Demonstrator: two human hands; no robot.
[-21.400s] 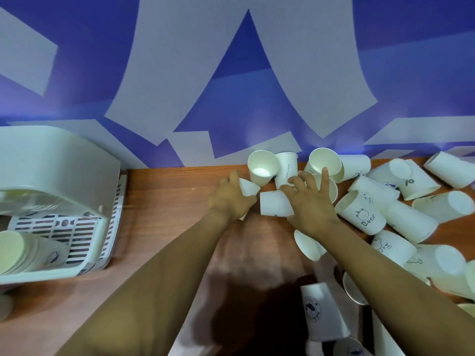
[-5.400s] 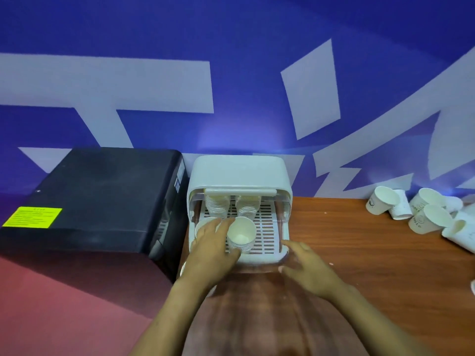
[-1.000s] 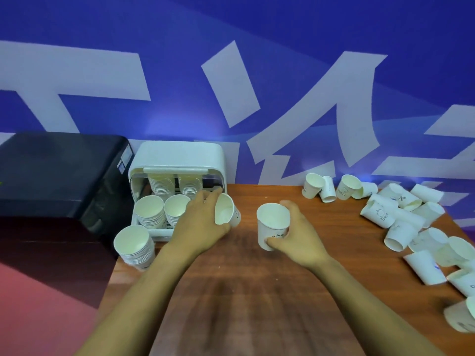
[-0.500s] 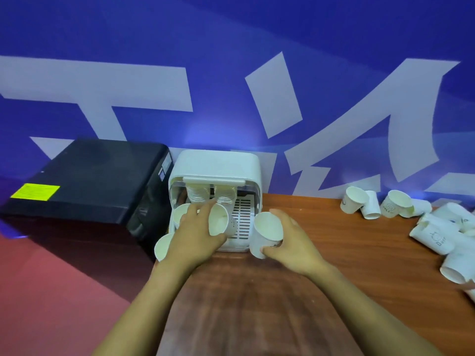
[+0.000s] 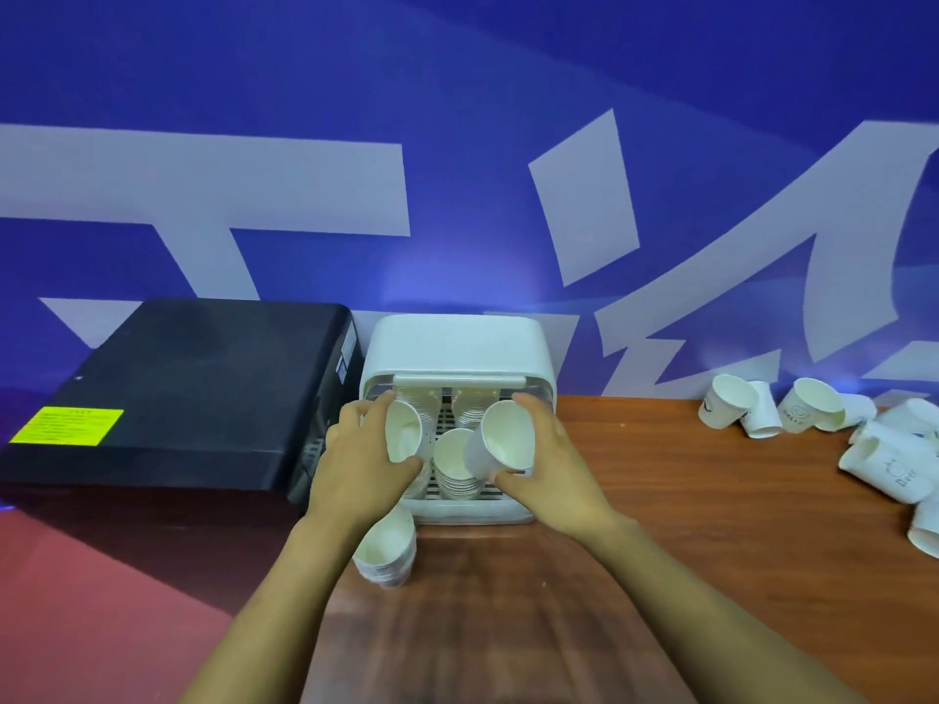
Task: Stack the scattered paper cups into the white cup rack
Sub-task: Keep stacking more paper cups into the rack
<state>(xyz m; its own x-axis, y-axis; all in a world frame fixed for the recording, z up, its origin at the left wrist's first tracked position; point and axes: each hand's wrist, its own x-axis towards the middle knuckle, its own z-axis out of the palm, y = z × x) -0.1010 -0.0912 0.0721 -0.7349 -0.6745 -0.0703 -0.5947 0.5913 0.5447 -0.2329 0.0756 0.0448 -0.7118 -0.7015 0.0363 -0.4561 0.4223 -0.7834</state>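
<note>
The white cup rack point(image 5: 460, 348) stands against the blue wall with its front open. My left hand point(image 5: 358, 464) grips a paper cup point(image 5: 404, 431) over the rack's left side. My right hand point(image 5: 551, 464) grips another paper cup point(image 5: 500, 447), tilted with its mouth toward me, over the rack's right side. Between them a stack of cups point(image 5: 452, 467) sits on the slatted tray, and two more stacks point(image 5: 470, 406) stand deeper inside. Another stack point(image 5: 386, 548) lies on the table before the rack's left corner.
A black box point(image 5: 193, 388) with a yellow label point(image 5: 66, 425) sits directly left of the rack. Several loose cups point(image 5: 792, 414) lie scattered at the right along the wall and table edge. The wooden table point(image 5: 660, 525) stretches between rack and cups.
Both hands have carried their cups from the table in front of the rack to over its tray. The view has shifted so the rack is centred.
</note>
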